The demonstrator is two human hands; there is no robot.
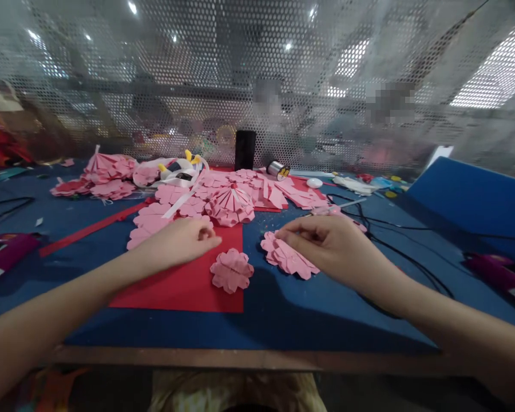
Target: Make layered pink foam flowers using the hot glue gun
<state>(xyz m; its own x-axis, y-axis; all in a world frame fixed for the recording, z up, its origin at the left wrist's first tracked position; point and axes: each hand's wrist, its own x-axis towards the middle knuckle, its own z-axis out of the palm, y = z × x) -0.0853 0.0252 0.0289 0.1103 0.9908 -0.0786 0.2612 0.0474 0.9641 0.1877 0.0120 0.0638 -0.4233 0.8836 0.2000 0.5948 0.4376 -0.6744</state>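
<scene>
My right hand (326, 243) pinches the edge of a scalloped pink paper flower (294, 260), part of a small overlapping stack on the blue table. Over a red paper sheet (175, 289) hovers my left hand (184, 243), its fingers loosely curled, thumb apart, with nothing visible in them. A single creased pink paper flower (232, 270) lies between my hands, across the red sheet's right edge. Just beyond my left hand sits a pleated, layered pink paper ornament (230, 205) with a red tip. Flat pink cutouts (148, 220) lie partly behind my left hand.
A black phone (245, 149) stands against the perforated screen, near a spool (278, 170). More pleated pink ornaments (107, 169) lie at far left, past a red strip (96, 229). Black cables (405, 257) and a blue panel (476, 197) are on the right, with purple-handled tools (15, 252) at the sides.
</scene>
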